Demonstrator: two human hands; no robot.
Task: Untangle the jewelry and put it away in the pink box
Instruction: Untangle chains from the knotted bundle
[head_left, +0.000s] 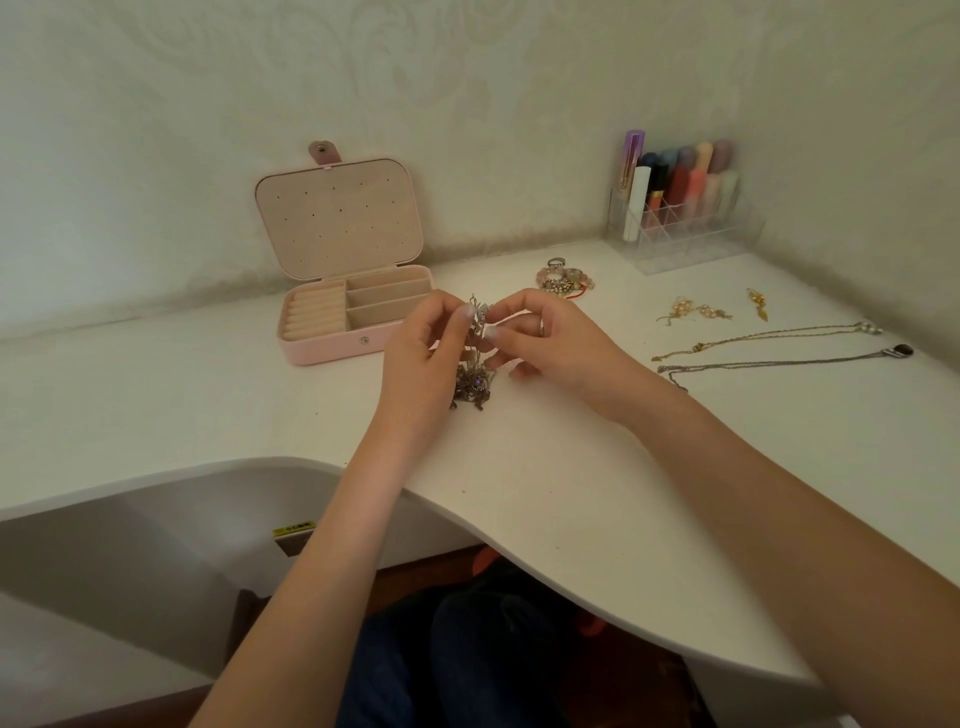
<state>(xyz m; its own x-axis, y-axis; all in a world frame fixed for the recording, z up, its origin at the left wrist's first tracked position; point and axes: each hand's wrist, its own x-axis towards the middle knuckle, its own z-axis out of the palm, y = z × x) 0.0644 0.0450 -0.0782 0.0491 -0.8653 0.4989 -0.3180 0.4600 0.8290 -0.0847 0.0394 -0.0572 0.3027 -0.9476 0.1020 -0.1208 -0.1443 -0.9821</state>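
A tangled clump of jewelry (471, 384) hangs between my two hands, its lower end resting on the white table (545, 467). My left hand (426, 353) pinches the upper part of the tangle from the left. My right hand (550, 338) pinches the same upper part from the right. The pink box (332, 348) stands open just left of my hands, lid leaning against the wall, with ring rolls and three long compartments showing.
Two long chain necklaces (769, 349) lie stretched out at the right. Gold earrings (696, 312) and another earring (757, 302) lie behind them. A beaded bracelet pile (565, 278) sits near the wall. A clear organiser with cosmetics (680, 208) stands in the back right corner.
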